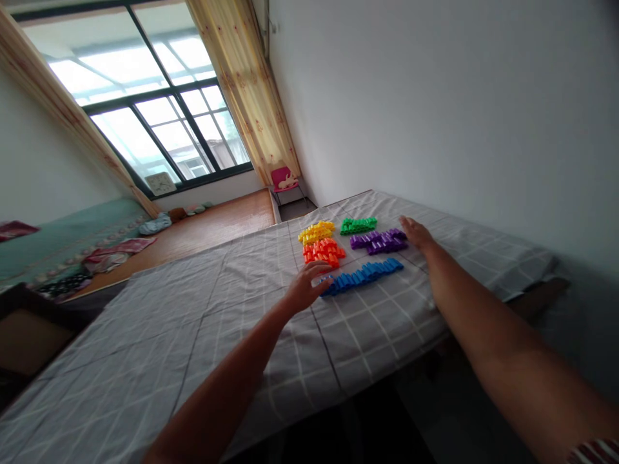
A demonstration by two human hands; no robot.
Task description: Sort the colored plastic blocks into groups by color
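Observation:
Small shiny plastic pieces lie grouped by colour on a grey checked cloth. At the near end of a slanting row of blue pieces is my left hand, thumb and fingers apart, with its fingertips close to the orange pieces. My right hand rests at the right end of the purple pieces, fingers stretched out and nothing seen in it. Farther back lie the yellow pieces and the green pieces. Whether either hand touches the pieces I cannot tell.
The cloth-covered table meets a white wall on the right. Beyond it are a pink chair with a soft toy, a window with yellow curtains, a square clock and clothes on a wooden platform.

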